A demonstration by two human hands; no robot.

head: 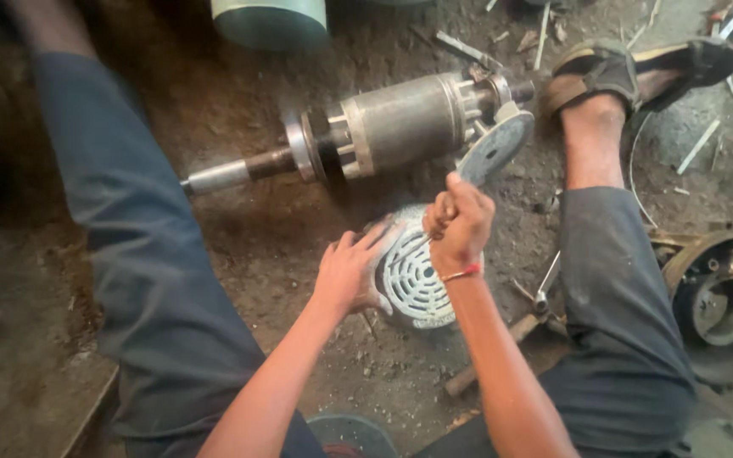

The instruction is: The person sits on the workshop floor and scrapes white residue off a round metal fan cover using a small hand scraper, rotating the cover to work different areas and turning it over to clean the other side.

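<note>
I sit on a dirt floor with my legs spread. Between them lies a round grey metal fan cover (413,288) with a slotted grille. My left hand (351,270) rests flat on its left edge, fingers spread. My right hand (458,222), with a red thread at the wrist, is closed around a thin tool whose tip touches the cover's top. Just beyond lies a motor rotor (396,121) on a long shaft, with a flat grey disc (495,146) leaning at its right end.
A spanner (545,287) and a wooden-handled tool (489,352) lie by my right leg. A round metal motor end housing (719,293) sits at the right. A green cylinder (269,21) stands at the top. My sandalled foot (629,76) is beside scattered scraps.
</note>
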